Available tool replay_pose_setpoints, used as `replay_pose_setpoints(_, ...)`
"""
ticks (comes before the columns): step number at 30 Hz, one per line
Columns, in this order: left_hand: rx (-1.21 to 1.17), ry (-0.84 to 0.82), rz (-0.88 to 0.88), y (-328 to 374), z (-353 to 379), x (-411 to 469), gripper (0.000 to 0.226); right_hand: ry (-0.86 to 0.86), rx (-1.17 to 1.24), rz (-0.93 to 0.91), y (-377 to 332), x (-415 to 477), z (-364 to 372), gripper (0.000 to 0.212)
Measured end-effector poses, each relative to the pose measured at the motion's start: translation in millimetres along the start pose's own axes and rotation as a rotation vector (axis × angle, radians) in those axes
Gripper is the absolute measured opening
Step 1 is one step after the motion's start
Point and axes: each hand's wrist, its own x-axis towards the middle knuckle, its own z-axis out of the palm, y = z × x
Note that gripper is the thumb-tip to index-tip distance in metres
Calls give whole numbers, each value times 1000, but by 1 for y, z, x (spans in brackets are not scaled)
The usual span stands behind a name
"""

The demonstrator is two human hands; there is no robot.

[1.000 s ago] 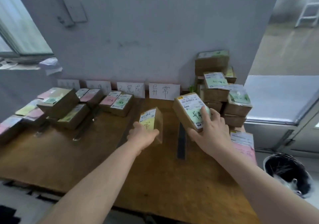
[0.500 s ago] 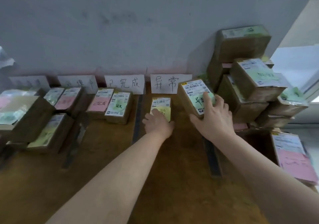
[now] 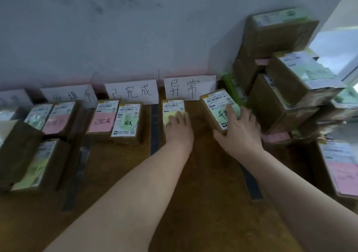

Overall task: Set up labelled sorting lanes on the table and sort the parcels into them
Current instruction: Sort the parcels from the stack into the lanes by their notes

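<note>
Over the table (image 3: 203, 174), the left hand (image 3: 179, 128) lies fingers flat on the yellow-note parcel (image 3: 173, 107), the right hand (image 3: 240, 133) beside it grips the green-note parcel (image 3: 216, 104), and the sign (image 3: 189, 87) stands just beyond both.

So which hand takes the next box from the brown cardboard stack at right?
Likely right: right hand is beside the brown cardboard stack, though gripping a tilted green-noted cardboard parcel; left hand is farther.

Parcel-sorting room: stacked parcels (image 3: 286, 88), lane signs (image 3: 189, 87).
</note>
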Motion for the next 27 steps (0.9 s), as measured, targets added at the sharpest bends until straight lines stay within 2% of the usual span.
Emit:
replay_pose_setpoints(7,-45,-44,14,-13,-10,19,84,-39,3,15,-6,18,14,87)
replay_pose_setpoints(10,13,-40,62,-15,-16,11,86,-81,5,27,-10,26,24,88)
replay_pose_setpoints(13,91,48,144,-23,-23,2,69,-95,14,35,-19,35,35,88)
replay_pose_setpoints(18,69,130,190,-37,-32,-7,49,-89,13,36,-43,54,49,93)
replay_pose_setpoints(21,54,120,204,-44,-36,-10,45,-170,1,17,-51,63,55,104)
replay_pose_setpoints(25,18,113,213,-50,-39,-14,43,-158,0,-27,-53,63,63,92)
replay_pose_setpoints(27,-3,125,216,-50,-41,-17,41,-175,-13,-42,-52,60,62,94)
